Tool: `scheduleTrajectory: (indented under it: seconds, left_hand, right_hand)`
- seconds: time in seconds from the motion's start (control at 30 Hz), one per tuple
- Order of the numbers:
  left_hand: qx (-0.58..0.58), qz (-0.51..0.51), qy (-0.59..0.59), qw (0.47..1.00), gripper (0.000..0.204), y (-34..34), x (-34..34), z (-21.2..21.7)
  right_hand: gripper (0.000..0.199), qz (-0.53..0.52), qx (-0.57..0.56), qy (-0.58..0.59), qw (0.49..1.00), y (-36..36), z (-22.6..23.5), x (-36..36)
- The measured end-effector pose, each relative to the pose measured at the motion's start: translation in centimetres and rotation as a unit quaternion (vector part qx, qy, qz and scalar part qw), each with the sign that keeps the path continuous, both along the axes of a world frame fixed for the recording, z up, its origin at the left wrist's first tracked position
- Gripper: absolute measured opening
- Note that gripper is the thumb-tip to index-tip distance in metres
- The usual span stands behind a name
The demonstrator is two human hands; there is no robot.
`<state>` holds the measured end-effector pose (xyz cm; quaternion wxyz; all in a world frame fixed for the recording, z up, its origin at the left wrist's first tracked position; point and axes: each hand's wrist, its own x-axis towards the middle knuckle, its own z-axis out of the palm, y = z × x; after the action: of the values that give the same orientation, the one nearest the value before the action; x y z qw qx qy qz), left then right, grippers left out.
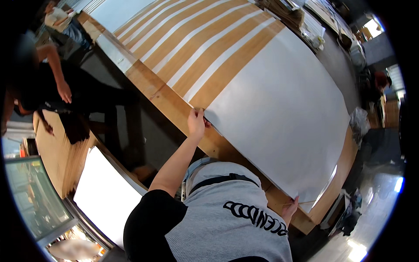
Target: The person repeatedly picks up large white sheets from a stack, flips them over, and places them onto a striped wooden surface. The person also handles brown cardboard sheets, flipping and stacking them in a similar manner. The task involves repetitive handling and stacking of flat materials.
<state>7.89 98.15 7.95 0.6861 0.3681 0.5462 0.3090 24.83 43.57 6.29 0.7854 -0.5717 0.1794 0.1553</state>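
Observation:
A large white sheet (279, 109) lies across a long wooden table in front of me. Closed fingers of my left hand (197, 123) grip its near edge, beside the last of the brown strips. At the near right corner, my right hand (290, 208) pinches the same sheet's edge; part of that hand is hidden behind my shirt. Farther left, several brown strips (205, 81) alternate with narrow white bands in a staggered row. The sheet's right edge lifts slightly off the table.
The wooden table's front edge (159, 94) runs diagonally past me. At left, a person (65, 83) in dark clothes stands by a stack of brown boards (56, 148). White sheets (107, 192) lie behind me. Clear plastic (359, 124) hangs by the table's right end. Another person (65, 22) is far left.

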Motion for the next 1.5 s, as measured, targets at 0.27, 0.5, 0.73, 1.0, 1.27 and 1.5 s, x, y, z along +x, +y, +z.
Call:
scheduleTrajectory:
  seconds: [0.27,0.5,0.73,1.0,1.27,1.5]
  left_hand:
    - [0.038,-0.047,0.033,0.998,0.022,0.8,-0.3,-1.9]
    - [0.032,-0.059,0.041,0.997,0.019,-0.3,0.9,0.4]
    - [0.016,-0.084,0.022,0.996,0.016,0.2,0.1,-0.3]
    - [0.019,-0.119,0.005,0.993,0.016,0.3,0.2,-0.2]
    - [-0.005,-0.124,0.011,0.992,0.021,1.2,0.4,-0.8]
    - [-0.035,-0.154,0.036,0.987,0.022,1.2,0.7,-0.3]
  right_hand:
    - [0.034,-0.08,-0.053,0.018,0.995,2.0,0.7,0.7]
    - [0.031,-0.117,-0.092,-0.001,0.989,1.8,0.4,0.1]
    - [0.031,-0.117,-0.1,0.002,0.988,2.4,0.3,-0.1]
    - [0.037,-0.102,-0.081,-0.006,0.991,2.4,0.1,-0.4]
    - [0.029,-0.161,-0.062,0.079,0.982,2.9,2.5,-0.8]
    - [0.026,-0.268,-0.131,0.066,0.952,3.8,-0.3,-1.2]
